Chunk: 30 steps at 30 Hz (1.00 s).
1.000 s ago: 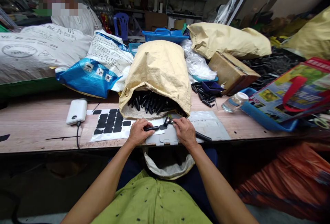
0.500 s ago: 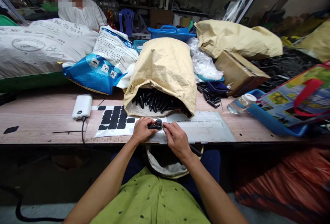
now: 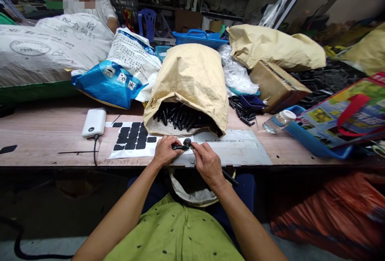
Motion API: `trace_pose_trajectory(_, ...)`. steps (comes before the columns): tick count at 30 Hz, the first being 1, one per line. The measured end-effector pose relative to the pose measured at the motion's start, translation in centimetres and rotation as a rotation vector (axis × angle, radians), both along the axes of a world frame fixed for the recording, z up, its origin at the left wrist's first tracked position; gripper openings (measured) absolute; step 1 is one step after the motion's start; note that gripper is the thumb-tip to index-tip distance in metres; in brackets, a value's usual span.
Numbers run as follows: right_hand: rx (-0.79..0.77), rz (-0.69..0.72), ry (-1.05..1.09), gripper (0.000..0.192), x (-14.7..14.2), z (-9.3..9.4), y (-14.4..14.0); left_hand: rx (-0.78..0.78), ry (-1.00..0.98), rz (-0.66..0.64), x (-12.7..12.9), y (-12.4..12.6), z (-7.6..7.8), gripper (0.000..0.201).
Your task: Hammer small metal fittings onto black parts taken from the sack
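A: Left hand (image 3: pixel 164 151)?
B: At the near table (image 3: pixel 45 136) edge. Fingers clamped on a slim black part (image 3: pixel 179 147), held level just above the grey sheet (image 3: pixel 237 148).

A: Right hand (image 3: pixel 207 163)?
B: Thumb and forefinger pinched together at the part's right end, on a small round dark pad (image 3: pixel 187 142). A black tool (image 3: pixel 230 177) juts out under the palm; the rest of the grip on it cannot be made out.

A: Surroundings?
B: Directly behind the hands, a tan sack (image 3: pixel 189 82) lies on its side, mouth open, black parts (image 3: pixel 177 118) of the same kind spilling toward the hands. Left of it, a white sheet of black pads (image 3: pixel 132 137), then a white power bank (image 3: pixel 94 122) with its cable. Right: a clear bottle (image 3: pixel 278 120), a blue tray (image 3: pixel 313 142).

A: Others present?
B: One person behind the white sacks (image 3: pixel 45 48), far left.
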State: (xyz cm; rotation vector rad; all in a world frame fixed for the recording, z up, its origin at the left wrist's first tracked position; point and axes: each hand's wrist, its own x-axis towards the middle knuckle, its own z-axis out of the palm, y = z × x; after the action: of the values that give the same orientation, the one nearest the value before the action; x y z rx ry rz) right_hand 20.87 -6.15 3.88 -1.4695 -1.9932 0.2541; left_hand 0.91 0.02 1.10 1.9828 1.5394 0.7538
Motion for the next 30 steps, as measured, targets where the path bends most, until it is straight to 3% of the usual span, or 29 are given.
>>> trace_pose_trajectory(9, 0.021, -0.083, 0.009, 0.031, 2.4, -0.1, 1.8, 0.001, 0.020, -0.003, -0.1, -0.1, -0.1, 0.019)
trace_pose_trajectory(16, 0.081, -0.068, -0.207, 0.024, 5.9, -3.0, 4.3, 0.003, 0.041, -0.007, -0.1, -0.1, 0.0, 0.020)
trace_pose_trajectory(26, 0.100, -0.112, -0.258, 0.025, 5.7, -3.9, 4.0, 0.017, 0.038, -0.013, -0.2, -0.1, -0.3, 0.017)
trace_pose_trajectory(30, 0.085, -0.112, -0.256, 0.024, 5.7, -3.6, 3.9, 0.063, -0.037, -0.073, -0.2, -1.4, 0.9, 0.015)
